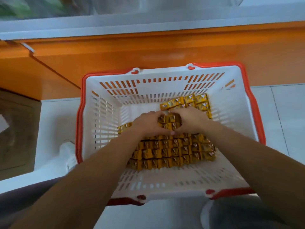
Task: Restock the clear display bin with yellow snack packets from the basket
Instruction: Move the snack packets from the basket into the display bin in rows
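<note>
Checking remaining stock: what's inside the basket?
Rows of yellow snack packets cover most of the basket floor, bare at far left. The left hand and right hand cup a bunch; whatever lies under hands and forearms is hidden.

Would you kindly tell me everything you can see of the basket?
The basket is white slatted plastic by its look, rectangular and open-topped, with red handles folded down outside its rim. It stands upright on the pale floor, close before an orange cabinet front. Yellow packets lie in rows over much of its bottom; part is bare. The left hand and right hand reach inside and clasp a bunch of packets between them.
</note>
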Action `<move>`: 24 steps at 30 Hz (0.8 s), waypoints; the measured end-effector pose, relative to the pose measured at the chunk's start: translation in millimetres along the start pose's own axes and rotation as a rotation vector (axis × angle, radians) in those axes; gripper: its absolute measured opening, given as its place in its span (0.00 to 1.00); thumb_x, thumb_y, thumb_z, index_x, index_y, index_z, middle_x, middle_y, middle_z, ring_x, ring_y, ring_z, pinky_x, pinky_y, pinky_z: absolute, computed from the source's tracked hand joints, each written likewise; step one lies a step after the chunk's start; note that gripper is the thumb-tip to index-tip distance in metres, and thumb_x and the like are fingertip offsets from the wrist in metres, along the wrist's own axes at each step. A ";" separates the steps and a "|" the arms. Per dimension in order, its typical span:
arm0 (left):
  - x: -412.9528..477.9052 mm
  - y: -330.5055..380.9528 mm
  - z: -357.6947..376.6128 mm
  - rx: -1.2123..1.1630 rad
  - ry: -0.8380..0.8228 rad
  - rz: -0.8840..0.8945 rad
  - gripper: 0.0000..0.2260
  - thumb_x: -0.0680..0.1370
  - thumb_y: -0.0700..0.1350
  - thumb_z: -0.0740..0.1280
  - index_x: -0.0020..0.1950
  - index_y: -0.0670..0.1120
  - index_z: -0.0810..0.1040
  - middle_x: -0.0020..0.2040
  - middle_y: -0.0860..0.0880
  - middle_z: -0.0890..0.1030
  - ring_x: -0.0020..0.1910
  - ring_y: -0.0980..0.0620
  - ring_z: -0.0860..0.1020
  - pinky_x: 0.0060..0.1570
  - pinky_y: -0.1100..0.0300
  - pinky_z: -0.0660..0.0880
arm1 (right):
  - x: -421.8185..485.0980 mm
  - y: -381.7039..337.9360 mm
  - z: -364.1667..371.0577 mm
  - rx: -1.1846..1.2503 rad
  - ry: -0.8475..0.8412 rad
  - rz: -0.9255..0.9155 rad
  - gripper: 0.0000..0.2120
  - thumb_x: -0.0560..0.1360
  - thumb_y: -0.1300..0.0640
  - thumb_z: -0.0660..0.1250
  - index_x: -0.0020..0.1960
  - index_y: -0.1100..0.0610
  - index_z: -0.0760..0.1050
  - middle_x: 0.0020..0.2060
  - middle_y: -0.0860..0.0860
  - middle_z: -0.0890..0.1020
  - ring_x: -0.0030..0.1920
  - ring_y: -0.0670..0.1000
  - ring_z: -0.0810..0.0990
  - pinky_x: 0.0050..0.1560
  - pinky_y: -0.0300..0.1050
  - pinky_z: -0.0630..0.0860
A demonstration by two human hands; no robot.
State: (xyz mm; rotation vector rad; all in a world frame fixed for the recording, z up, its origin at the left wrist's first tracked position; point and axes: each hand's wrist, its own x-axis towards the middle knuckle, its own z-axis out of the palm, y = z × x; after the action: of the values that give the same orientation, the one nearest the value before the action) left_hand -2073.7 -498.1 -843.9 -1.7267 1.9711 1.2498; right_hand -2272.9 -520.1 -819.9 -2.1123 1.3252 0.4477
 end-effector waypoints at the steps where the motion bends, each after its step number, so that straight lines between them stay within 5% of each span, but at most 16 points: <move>1: 0.8 1.2 0.3 0.000 -0.001 -0.018 0.48 0.56 0.81 0.66 0.72 0.60 0.68 0.66 0.52 0.76 0.63 0.47 0.76 0.61 0.45 0.76 | 0.1 -0.7 -0.4 0.016 0.017 -0.001 0.42 0.63 0.32 0.75 0.72 0.46 0.69 0.64 0.47 0.79 0.60 0.52 0.78 0.54 0.50 0.79; 4: 5.3 1.5 1.0 -0.018 0.007 -0.048 0.41 0.61 0.75 0.71 0.70 0.59 0.70 0.64 0.53 0.77 0.61 0.49 0.76 0.57 0.48 0.76 | 0.1 -3.1 -1.1 -0.018 0.041 0.013 0.41 0.65 0.33 0.75 0.74 0.44 0.67 0.65 0.45 0.78 0.61 0.52 0.77 0.51 0.47 0.76; 8: 10.0 -8.5 -2.8 -0.223 -0.021 -0.084 0.34 0.66 0.66 0.77 0.68 0.59 0.72 0.60 0.56 0.76 0.54 0.52 0.75 0.48 0.55 0.71 | -3.0 -3.9 -4.6 -0.110 0.141 0.007 0.35 0.67 0.33 0.72 0.71 0.41 0.69 0.55 0.45 0.82 0.50 0.50 0.79 0.36 0.41 0.70; 12: 9.8 -14.2 -3.6 -0.320 0.007 -0.090 0.27 0.72 0.61 0.75 0.67 0.60 0.71 0.60 0.54 0.77 0.53 0.49 0.77 0.46 0.55 0.71 | -3.8 -5.8 -4.3 -0.078 0.184 -0.048 0.28 0.69 0.37 0.70 0.67 0.43 0.72 0.52 0.47 0.83 0.48 0.50 0.81 0.39 0.43 0.77; 16: 1.4 -13.0 1.5 -0.195 0.087 0.043 0.27 0.77 0.60 0.70 0.72 0.63 0.62 0.55 0.49 0.81 0.45 0.50 0.80 0.47 0.50 0.77 | -4.3 -8.0 -2.6 0.108 0.168 -0.046 0.29 0.70 0.45 0.75 0.69 0.47 0.72 0.46 0.43 0.81 0.33 0.38 0.74 0.31 0.29 0.65; 19: 1.1 -14.8 3.6 -0.149 0.115 0.072 0.27 0.78 0.61 0.68 0.74 0.63 0.60 0.58 0.47 0.82 0.49 0.49 0.80 0.50 0.48 0.78 | -4.7 -3.9 2.3 0.279 0.175 0.014 0.28 0.69 0.47 0.77 0.67 0.45 0.73 0.38 0.37 0.76 0.30 0.36 0.77 0.23 0.32 0.67; 24: 9.2 -13.0 2.0 -0.043 0.066 0.039 0.43 0.67 0.69 0.74 0.76 0.57 0.61 0.65 0.50 0.79 0.60 0.47 0.78 0.51 0.52 0.76 | -4.6 0.4 5.1 0.377 0.184 0.035 0.28 0.68 0.47 0.79 0.65 0.44 0.73 0.54 0.43 0.80 0.32 0.36 0.79 0.27 0.31 0.71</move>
State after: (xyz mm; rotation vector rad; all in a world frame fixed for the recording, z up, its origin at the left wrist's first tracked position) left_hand -2065.2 -502.3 -856.9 -1.7794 2.0386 1.2733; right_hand -2275.1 -513.7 -821.3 -1.8496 1.4231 0.0101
